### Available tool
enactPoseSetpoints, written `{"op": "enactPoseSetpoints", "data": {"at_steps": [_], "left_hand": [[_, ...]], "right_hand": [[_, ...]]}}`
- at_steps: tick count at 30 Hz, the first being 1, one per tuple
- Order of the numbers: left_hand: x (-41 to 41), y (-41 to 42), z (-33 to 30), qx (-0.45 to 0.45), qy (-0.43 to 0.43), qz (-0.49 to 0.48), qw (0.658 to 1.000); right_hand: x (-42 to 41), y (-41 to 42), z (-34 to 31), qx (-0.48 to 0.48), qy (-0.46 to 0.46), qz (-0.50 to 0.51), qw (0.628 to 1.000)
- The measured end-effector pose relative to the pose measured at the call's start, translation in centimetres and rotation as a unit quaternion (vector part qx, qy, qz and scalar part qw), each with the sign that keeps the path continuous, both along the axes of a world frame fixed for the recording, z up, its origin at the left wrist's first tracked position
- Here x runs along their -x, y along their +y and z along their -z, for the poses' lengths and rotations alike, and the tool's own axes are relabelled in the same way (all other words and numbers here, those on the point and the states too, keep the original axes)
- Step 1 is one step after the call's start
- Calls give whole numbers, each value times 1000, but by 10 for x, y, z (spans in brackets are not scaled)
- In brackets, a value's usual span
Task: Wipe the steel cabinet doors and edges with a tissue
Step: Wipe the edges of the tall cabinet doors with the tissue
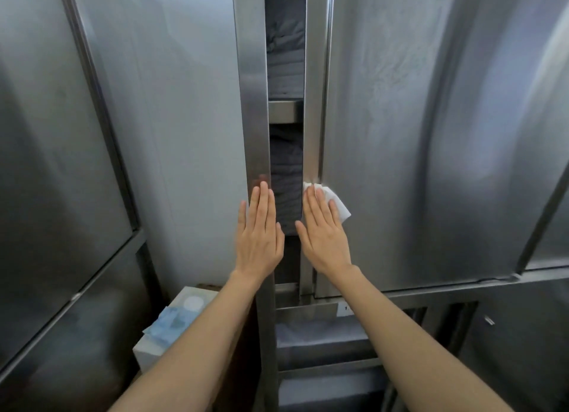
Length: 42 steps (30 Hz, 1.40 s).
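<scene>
Edge-wiping step, frame centre: right hand (pixel 323 230), fingers straight, presses the tissue (pixel 337 203) flat against the right door's edge (pixel 312 134). Left hand (pixel 258 233), spread flat, braces the left door's edge (pixel 254 103). Next move likely requires sliding the tissue along that edge.

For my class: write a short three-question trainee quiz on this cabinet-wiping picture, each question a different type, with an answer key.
1. True or false: the left hand presses the tissue against the steel.
2. Multiple choice: the tissue lies on
A. the edge of the right door
B. the shelf inside the cabinet
C. the tissue box
3. Fill in: between the two doors the gap is ____, so folded dark cloth shows inside.

Key
1. False: the right hand presses it with straight fingers; the left hand lies flat on the left door's edge.
2. A
3. open
</scene>
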State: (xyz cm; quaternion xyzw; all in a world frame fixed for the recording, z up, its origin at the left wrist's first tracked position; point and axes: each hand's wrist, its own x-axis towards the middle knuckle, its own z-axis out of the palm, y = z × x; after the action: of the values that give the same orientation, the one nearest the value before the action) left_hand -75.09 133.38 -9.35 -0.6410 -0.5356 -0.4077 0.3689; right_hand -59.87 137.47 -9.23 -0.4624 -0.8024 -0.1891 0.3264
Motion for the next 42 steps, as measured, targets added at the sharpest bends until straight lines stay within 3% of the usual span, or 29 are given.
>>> {"op": "enactPoseSetpoints", "data": {"at_steps": [8, 14, 20, 22, 27, 29, 36, 38, 42], "left_hand": [[8, 23, 47, 30, -15, 7, 999], [13, 38, 56, -34, 2, 7, 999], [13, 37, 56, -51, 1, 15, 999], [13, 37, 55, -48, 1, 11, 999], [13, 38, 55, -46, 2, 9, 999], [13, 38, 56, -49, 4, 11, 999], [12, 38, 56, -45, -4, 4, 999], [12, 37, 55, -44, -4, 5, 999], [12, 37, 55, -41, 3, -7, 999]], "right_hand": [[-1, 6, 7, -27, 23, -22, 999], [-8, 0, 85, -17, -24, -16, 999], [0, 20, -43, -102, 46, -40, 993], [-3, 29, -49, -118, 36, -33, 992], [-9, 7, 81, -55, -20, -12, 998], [-7, 4, 94, -42, -24, -7, 999], [8, 24, -53, -127, 102, -58, 985], [10, 23, -31, -110, 107, -63, 986], [5, -4, 102, 5, 64, -39, 997]]}}
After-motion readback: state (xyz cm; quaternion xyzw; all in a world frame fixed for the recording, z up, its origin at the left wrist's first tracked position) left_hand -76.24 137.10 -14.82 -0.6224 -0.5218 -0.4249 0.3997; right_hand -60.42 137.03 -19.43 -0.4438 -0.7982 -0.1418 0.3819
